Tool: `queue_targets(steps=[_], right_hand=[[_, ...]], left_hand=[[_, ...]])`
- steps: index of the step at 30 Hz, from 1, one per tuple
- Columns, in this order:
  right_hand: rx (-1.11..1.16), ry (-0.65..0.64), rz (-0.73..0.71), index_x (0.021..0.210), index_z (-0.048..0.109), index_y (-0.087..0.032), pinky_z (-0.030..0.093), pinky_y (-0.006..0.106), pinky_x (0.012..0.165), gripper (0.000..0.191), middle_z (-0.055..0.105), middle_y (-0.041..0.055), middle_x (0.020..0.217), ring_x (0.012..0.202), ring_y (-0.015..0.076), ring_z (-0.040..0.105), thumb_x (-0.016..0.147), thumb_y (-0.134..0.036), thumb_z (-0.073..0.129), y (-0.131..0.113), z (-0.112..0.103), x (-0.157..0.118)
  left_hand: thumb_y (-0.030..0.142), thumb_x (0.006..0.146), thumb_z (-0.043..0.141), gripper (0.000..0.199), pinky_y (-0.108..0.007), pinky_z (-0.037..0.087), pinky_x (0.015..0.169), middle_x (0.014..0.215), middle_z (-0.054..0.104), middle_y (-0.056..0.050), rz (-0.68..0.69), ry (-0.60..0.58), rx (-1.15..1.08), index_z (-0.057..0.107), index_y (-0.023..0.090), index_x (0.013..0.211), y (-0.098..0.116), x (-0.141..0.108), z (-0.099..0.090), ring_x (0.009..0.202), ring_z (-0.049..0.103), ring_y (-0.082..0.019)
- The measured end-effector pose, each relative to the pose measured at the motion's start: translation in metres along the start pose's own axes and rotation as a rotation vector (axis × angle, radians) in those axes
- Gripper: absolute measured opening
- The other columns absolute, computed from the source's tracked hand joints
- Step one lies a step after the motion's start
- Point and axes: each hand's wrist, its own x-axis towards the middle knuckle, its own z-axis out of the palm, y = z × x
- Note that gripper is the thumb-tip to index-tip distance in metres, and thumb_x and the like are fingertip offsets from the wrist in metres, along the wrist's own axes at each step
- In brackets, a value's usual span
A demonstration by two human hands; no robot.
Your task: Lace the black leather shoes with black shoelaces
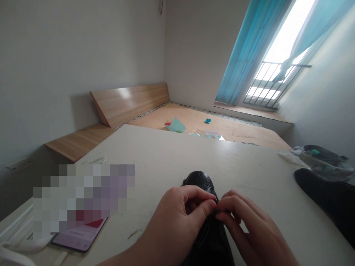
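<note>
A black shoe with a pebbled, glossy toe sits on the pale table, right in front of the person. Their left hand and right hand are close together over its top, with the fingertips pinching at the middle of the upper; what they grip there is hidden. To the right lie a dark, soft-looking object and a clear plastic bag. At lower left, a phone lies beside a pixelated patch. The shoe's long axis runs away from the person, toe pointing forward across the table.
</note>
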Motion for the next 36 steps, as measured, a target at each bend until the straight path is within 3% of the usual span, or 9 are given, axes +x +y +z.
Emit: queue_targets(steps=[6,10,13,16,23,30,36], right_hand=[[-0.115,0.073,-0.034,0.080,0.048,-0.024,0.047,0.020,0.055,0.017,0.056,-0.0017,0.070,0.061,0.0128,0.057,0.097,-0.022,0.050,0.000,0.005,0.001],[-0.201,0.149,-0.022,0.084,0.045,-0.024,0.046,0.022,0.053,0.016,0.056,-0.0011,0.072,0.060,0.0138,0.057,0.095,-0.030,0.055,0.003,0.005,0.002],[-0.207,0.123,-0.132,0.093,0.049,-0.023,0.048,0.023,0.058,0.004,0.060,0.0020,0.080,0.068,0.0150,0.060,0.096,-0.023,0.053,0.005,0.004,0.004],[-0.173,0.077,-0.258,0.102,0.052,-0.022,0.050,0.023,0.063,0.011,0.063,0.0037,0.084,0.074,0.0152,0.062,0.095,-0.013,0.051,0.005,0.004,0.006],[-0.037,-0.041,-0.076,0.094,0.051,-0.024,0.053,0.020,0.066,0.009,0.061,0.0025,0.087,0.077,0.0136,0.062,0.097,-0.017,0.047,0.000,0.000,0.009],[-0.288,0.002,-0.335,0.102,0.057,-0.021,0.052,0.027,0.066,0.016,0.067,0.0063,0.084,0.079,0.0195,0.065,0.097,-0.015,0.043,0.001,-0.002,0.008],[-0.110,-0.049,-0.292,0.096,0.058,-0.022,0.054,0.024,0.063,0.014,0.067,0.0045,0.083,0.075,0.0159,0.065,0.096,-0.013,0.047,0.000,-0.008,0.019]], left_hand=[[0.033,0.087,0.054,0.024,-0.027,0.047,0.071,0.089,0.073,-0.001,0.142,0.018,0.185,0.075,0.025,0.095,0.001,-0.005,-0.005,0.082,0.064,-0.018],[0.030,0.081,0.061,0.022,-0.027,0.047,0.075,0.091,0.072,0.000,0.227,-0.015,0.199,0.075,0.025,0.098,0.003,-0.008,-0.010,0.082,0.063,-0.017],[0.037,0.081,0.066,0.020,-0.026,0.047,0.070,0.083,0.073,0.000,0.160,-0.058,0.115,0.077,0.024,0.092,0.001,-0.005,-0.013,0.077,0.062,-0.016],[0.037,0.085,0.062,0.023,-0.024,0.048,0.068,0.078,0.074,-0.001,0.092,-0.112,-0.018,0.077,0.019,0.084,-0.001,-0.001,-0.014,0.075,0.064,-0.016],[0.035,0.087,0.061,0.023,-0.023,0.049,0.068,0.080,0.076,-0.002,0.052,-0.108,-0.096,0.077,0.018,0.088,-0.005,0.001,-0.014,0.077,0.066,-0.016],[0.037,0.085,0.064,0.023,-0.026,0.050,0.070,0.080,0.076,-0.002,0.024,-0.081,-0.104,0.077,0.018,0.090,-0.008,-0.001,-0.013,0.079,0.067,-0.018],[0.040,0.078,0.071,0.028,-0.029,0.051,0.077,0.088,0.077,-0.006,-0.055,-0.110,-0.284,0.076,0.016,0.092,-0.013,0.003,-0.016,0.086,0.068,-0.021]])
